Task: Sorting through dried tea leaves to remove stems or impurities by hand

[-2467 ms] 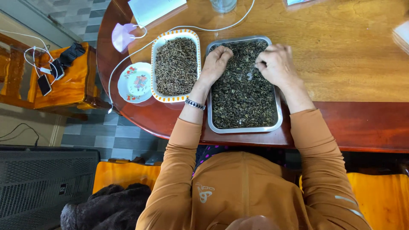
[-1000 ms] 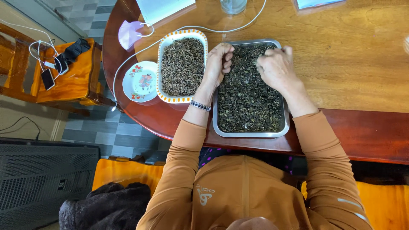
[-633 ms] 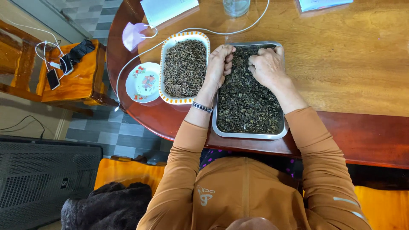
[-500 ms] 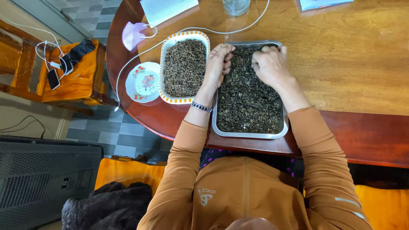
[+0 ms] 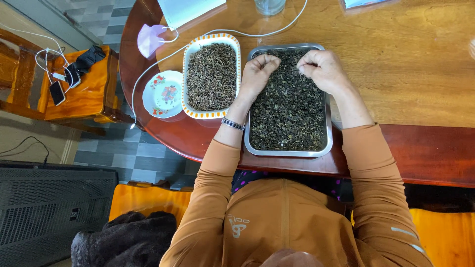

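Observation:
A rectangular steel tray [image 5: 288,151] full of dark dried leaves lies on the wooden table in front of me. Both hands rest in its far end. My left hand [image 5: 259,72] has its fingers curled down into the leaves at the tray's left side. My right hand [image 5: 322,69] is closed in a loose fist over the leaves at the far right, pinching some of them. Just left of the tray stands a white dish with an orange-patterned rim [image 5: 187,81], filled with brownish dried stems.
A small flowered saucer [image 5: 163,94] sits left of the dish near the table edge. A pink face mask [image 5: 150,39], a white cable [image 5: 277,30], a glass [image 5: 269,6] and papers lie further back. An orange-cushioned chair [image 5: 74,84] with phones stands at left.
Both hands have stayed at the tray's far end; the fingers have curled tighter into the leaves. The view has shifted a little.

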